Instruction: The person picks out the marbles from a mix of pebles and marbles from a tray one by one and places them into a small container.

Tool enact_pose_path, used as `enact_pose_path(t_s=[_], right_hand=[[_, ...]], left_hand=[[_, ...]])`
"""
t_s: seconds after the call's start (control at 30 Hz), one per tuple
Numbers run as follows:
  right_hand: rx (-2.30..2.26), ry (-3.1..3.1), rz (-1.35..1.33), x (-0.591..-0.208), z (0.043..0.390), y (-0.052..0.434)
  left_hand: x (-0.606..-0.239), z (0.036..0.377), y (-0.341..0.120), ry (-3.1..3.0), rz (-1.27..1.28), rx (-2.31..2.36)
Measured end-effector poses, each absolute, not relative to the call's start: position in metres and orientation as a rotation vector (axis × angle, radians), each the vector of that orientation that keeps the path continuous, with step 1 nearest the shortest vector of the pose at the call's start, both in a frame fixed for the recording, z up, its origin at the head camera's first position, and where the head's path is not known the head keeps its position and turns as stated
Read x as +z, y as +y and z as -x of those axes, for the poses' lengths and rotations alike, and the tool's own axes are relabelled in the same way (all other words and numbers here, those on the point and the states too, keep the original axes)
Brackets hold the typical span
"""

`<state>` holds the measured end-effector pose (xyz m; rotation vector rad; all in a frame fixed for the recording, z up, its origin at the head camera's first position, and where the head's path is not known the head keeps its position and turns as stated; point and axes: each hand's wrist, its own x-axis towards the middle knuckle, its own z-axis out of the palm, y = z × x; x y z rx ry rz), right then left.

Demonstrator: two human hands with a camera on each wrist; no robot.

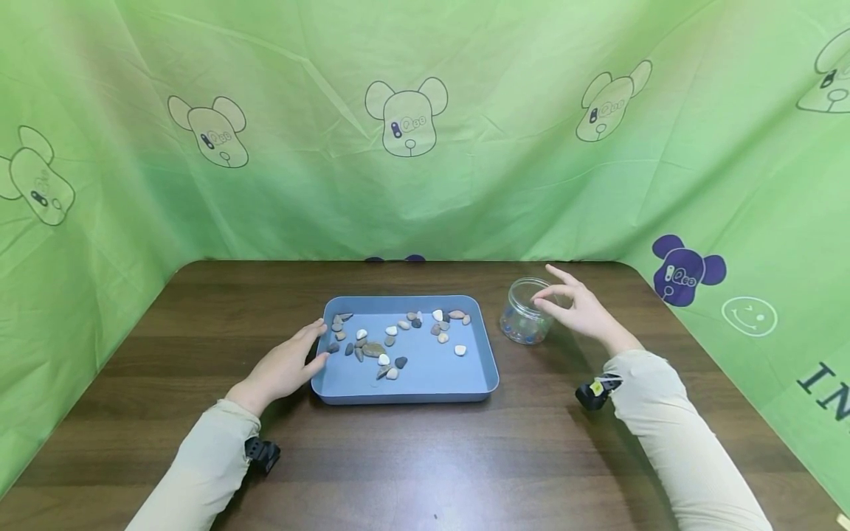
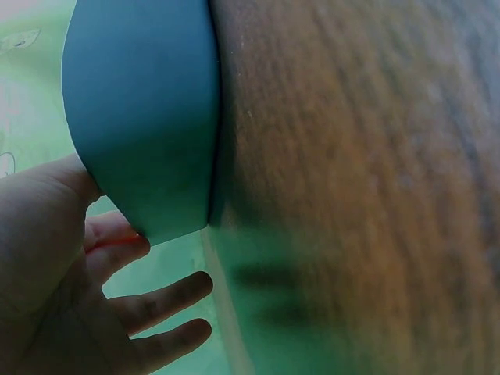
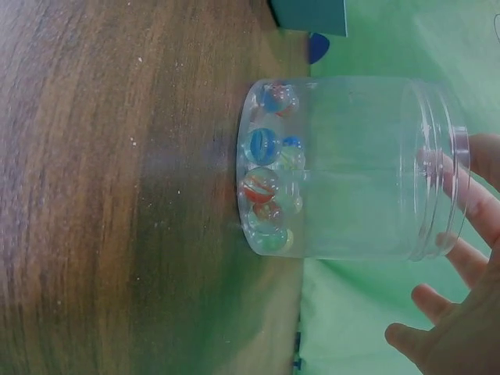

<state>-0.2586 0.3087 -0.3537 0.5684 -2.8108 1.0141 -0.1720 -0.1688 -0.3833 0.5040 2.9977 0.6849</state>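
Observation:
A shallow blue tray [image 1: 425, 383] lies on the table with several pebbles [image 1: 374, 349] spread in it, grey, brown and white. At its left side, my left hand [image 1: 282, 372] holds the rim, thumb over the wall and fingers outside it. To the tray's right stands a clear jar [image 1: 514, 310] without a lid. Several glass marbles [image 3: 260, 185] with red, blue and green swirls lie on its bottom. My right hand [image 1: 578, 310] is over the jar's mouth, thumb and index tips just within the rim, other fingers spread. Nothing shows between its fingertips.
The wooden table [image 1: 425, 464] runs up to a green patterned curtain [image 1: 412, 192] behind and on both sides. A small black device [image 1: 262, 453] is strapped at the left wrist and another black device [image 1: 593, 394] at the right wrist.

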Motion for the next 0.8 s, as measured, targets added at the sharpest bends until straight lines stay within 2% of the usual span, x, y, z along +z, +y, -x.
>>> enact_pose_path(t_s=[0.33,0.8], right_hand=[[0.991,-2.758,-0.477,-0.344,0.257,0.302],[0.973,-2.696,-0.509,-0.311,0.247,0.281]], left_hand=[[-0.381,0.173,-0.169,2.977,-0.515,0.658],[-0.359,0.184,-0.165,2.933,-0.535,0.577]])
